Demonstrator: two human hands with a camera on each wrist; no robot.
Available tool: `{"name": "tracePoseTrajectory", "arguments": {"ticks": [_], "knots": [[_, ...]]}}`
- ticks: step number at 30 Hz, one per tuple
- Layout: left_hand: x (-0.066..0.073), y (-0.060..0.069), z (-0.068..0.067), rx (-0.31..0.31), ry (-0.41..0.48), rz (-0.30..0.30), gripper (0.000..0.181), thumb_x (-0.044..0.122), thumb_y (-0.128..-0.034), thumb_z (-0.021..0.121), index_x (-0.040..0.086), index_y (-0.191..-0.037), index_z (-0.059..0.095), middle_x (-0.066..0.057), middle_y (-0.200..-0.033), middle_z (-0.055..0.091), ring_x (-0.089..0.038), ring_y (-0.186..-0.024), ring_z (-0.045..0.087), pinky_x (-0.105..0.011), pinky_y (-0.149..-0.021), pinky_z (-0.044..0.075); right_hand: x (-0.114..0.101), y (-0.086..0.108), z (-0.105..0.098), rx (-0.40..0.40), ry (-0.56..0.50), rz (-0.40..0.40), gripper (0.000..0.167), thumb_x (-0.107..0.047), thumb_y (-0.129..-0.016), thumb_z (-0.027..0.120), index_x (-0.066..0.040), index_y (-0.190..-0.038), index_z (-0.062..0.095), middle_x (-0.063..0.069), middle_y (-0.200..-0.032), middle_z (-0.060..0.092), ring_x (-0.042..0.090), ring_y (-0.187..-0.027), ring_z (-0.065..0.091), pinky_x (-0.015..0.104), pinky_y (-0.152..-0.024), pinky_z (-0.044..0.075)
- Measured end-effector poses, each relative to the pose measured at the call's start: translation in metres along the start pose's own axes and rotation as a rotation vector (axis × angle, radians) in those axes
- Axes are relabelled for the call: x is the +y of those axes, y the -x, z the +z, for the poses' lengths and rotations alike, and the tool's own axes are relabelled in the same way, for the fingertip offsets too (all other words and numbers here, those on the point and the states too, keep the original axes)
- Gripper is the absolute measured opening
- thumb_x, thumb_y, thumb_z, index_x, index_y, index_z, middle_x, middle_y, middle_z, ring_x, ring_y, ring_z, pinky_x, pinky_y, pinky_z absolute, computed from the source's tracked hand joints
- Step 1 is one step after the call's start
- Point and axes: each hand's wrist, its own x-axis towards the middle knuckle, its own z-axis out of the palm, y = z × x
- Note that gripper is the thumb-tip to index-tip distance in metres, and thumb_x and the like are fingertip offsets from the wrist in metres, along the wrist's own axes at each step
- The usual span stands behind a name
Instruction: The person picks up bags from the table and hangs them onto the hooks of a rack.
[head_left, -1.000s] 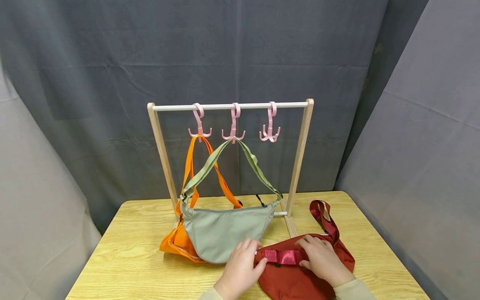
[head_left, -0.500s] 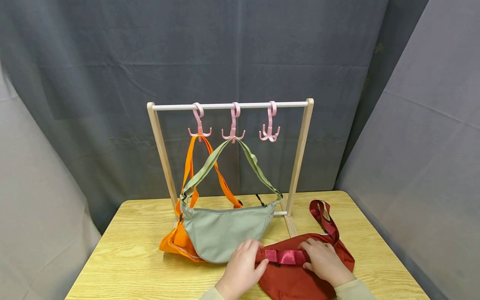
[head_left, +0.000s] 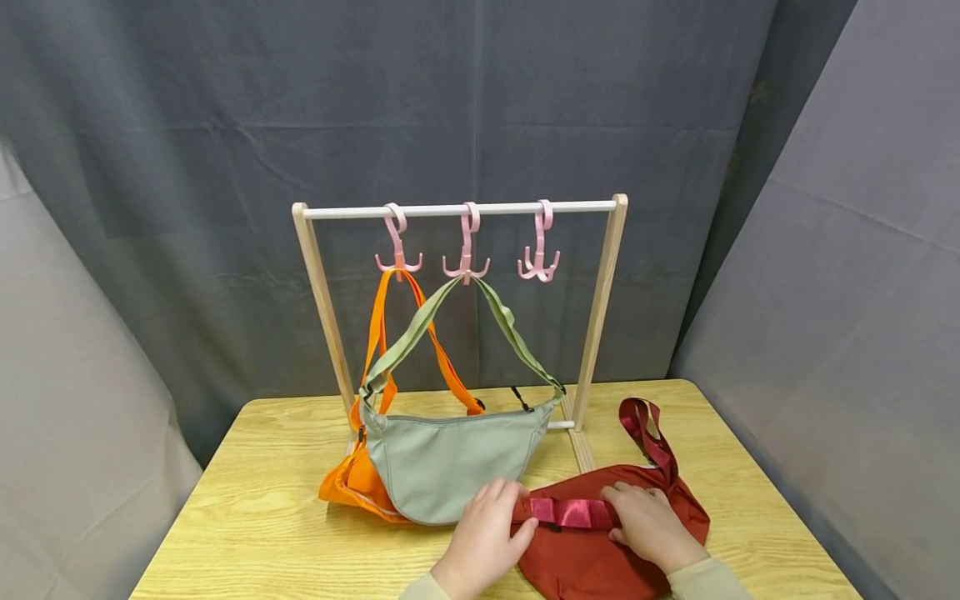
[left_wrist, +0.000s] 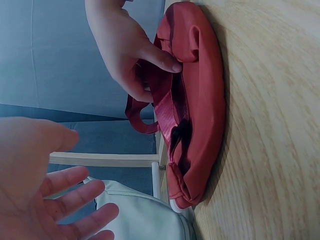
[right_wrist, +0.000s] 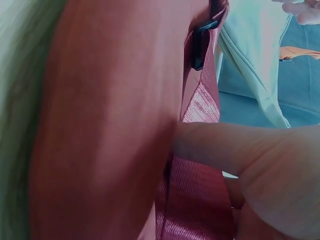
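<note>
A dark red shoulder bag [head_left: 581,562] lies on the table at the front right, its shiny crimson strap [head_left: 572,513] running across the top. My right hand [head_left: 648,523] grips that strap between thumb and fingers; in the right wrist view the thumb reaches in beside the strap [right_wrist: 200,195], near a black buckle [right_wrist: 199,50]. Beside the bag's left end is my left hand [head_left: 486,537]. The left wrist view shows this left hand [left_wrist: 30,180] with fingers spread, holding nothing, apart from the red bag [left_wrist: 202,115].
A wooden rack [head_left: 600,317] with a white bar [head_left: 337,213] carries pink hooks. An orange bag [head_left: 363,483] hangs from the left hook [head_left: 397,242], a sage green bag [head_left: 457,467] from the middle one [head_left: 467,242]. The right hook [head_left: 538,242] bears nothing. Grey curtains surround the table [head_left: 247,500].
My right hand's fingers have shifted slightly, with the thumb tucking closer under the strap. The left hand and the bags stay nearly where they were.
</note>
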Motion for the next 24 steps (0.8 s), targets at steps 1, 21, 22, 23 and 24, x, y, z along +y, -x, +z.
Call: {"name": "tracePoseTrajectory", "arguments": {"ticks": [1, 21, 22, 23, 24], "knots": [[0.0, 0.0, 0.0, -0.001, 0.001, -0.001, 0.026, 0.028, -0.0957, 0.072, 0.014, -0.117, 0.065, 0.004, -0.108, 0.063, -0.015, -0.1, 0.06, -0.035, -0.087, 0.052, -0.0002, 0.0, 0.0004, 0.001, -0.002, 0.0, 0.041, -0.017, -0.07, 0.094, -0.015, -0.103, 0.068, 0.001, -0.097, 0.068, 0.025, -0.098, 0.069, 0.06, -0.085, 0.05], [-0.0003, 0.0012, 0.0003, -0.028, 0.025, -0.026, 0.025, 0.027, -0.0955, 0.072, 0.015, -0.116, 0.065, 0.006, -0.107, 0.063, -0.015, -0.099, 0.059, -0.035, -0.085, 0.051, -0.0031, -0.0002, -0.0016, 0.0, -0.022, 0.008, 0.041, -0.012, -0.069, 0.094, -0.018, -0.097, 0.066, -0.001, -0.092, 0.071, 0.02, -0.094, 0.07, 0.059, -0.08, 0.05], [-0.0005, 0.0016, 0.0002, -0.024, 0.022, -0.021, 0.025, 0.027, -0.0954, 0.072, 0.015, -0.115, 0.065, 0.006, -0.107, 0.063, -0.015, -0.099, 0.059, -0.035, -0.085, 0.051, -0.003, -0.0004, -0.0018, -0.001, -0.02, 0.005, 0.041, -0.012, -0.068, 0.095, -0.018, -0.098, 0.066, -0.002, -0.092, 0.07, 0.02, -0.094, 0.07, 0.059, -0.08, 0.05], [-0.0006, 0.002, 0.0003, -0.02, 0.021, -0.019, 0.025, 0.027, -0.0953, 0.072, 0.015, -0.115, 0.065, 0.006, -0.107, 0.063, -0.015, -0.099, 0.059, -0.035, -0.085, 0.051, -0.0029, -0.0005, -0.0021, -0.004, -0.021, 0.003, 0.042, -0.011, -0.068, 0.095, -0.018, -0.098, 0.067, -0.002, -0.093, 0.07, 0.02, -0.095, 0.07, 0.058, -0.08, 0.05], [-0.0008, 0.0023, 0.0001, -0.015, 0.018, -0.013, 0.025, 0.027, -0.0951, 0.073, 0.015, -0.115, 0.065, 0.006, -0.107, 0.063, -0.015, -0.099, 0.059, -0.035, -0.084, 0.051, -0.0028, -0.0008, -0.0023, -0.008, -0.021, 0.001, 0.042, -0.012, -0.068, 0.095, -0.018, -0.098, 0.067, -0.002, -0.093, 0.07, 0.02, -0.095, 0.07, 0.058, -0.08, 0.051]]}}
